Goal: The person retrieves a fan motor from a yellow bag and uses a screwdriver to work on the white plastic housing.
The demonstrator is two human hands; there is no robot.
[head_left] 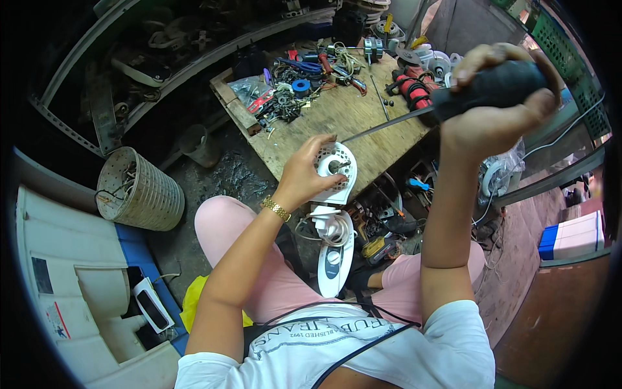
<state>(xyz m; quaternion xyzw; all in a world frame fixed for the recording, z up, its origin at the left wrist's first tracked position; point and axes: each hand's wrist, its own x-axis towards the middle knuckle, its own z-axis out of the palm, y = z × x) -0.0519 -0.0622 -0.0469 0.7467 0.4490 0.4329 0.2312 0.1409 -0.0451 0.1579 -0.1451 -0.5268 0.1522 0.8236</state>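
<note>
Between my legs stands a white electric fan (348, 159) with its blade and guard off; a short metal shaft sticks out of the motor housing. Around the housing's left side my left hand (299, 170) is closed, thumb and fingers on its slotted rim. My right hand (479, 135), raised at the upper right, grips the thick black handle of a long screwdriver (389, 124). The screwdriver slants down to the left, its tip near the top of the housing by my left fingertips; whether it touches cannot be told. A white cord (332, 227) is bundled at the fan's neck, above its base (334, 282).
A wooden bench (324, 133) ahead carries screws, a blue tape roll (300, 86), pliers and a red power tool (413, 89). A ribbed bucket (146, 194) stands left. A yellow-and-black drill (379, 249) lies by my right leg. White appliance panels (71, 240) fill the lower left.
</note>
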